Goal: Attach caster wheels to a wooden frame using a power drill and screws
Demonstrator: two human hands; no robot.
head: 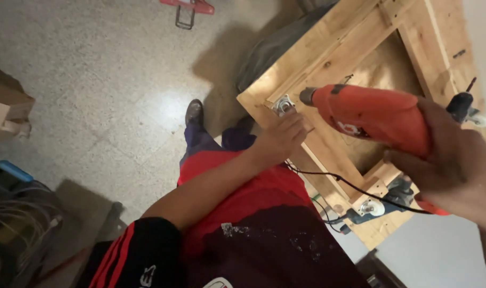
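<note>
Right hand point(456, 160) is wrapped around the grip of an orange power drill point(373, 117), fingers clamped on the handle and rear body, so the drill sits in front of and above the knuckles at the right of the view. Drill's long axis runs roughly horizontal across the frame, chuck end pointing left toward a small metal mounting plate point(284, 105) lying on the corner of a wooden frame point(355, 37). Chuck tip is just beside the plate; cannot tell if it touches. Left hand point(280, 137) lies on the frame right below the plate, fingers together and curled, fingertips at the plate's lower edge, pressing on it or the wood next to it; contact too blurred to call. Frame is pale timber, open in the middle, with a board showing inside the opening. A caster wheel point(371, 208) is mounted at its lower corner, another caster point(469, 109) at the right edge behind the drill. Black cord point(349, 185) runs from under the left wrist across the frame toward the right hand. Speckled floor point(93, 80) on the left, a red clamp-like tool point(188, 8) lying on it at the top edge.
</note>
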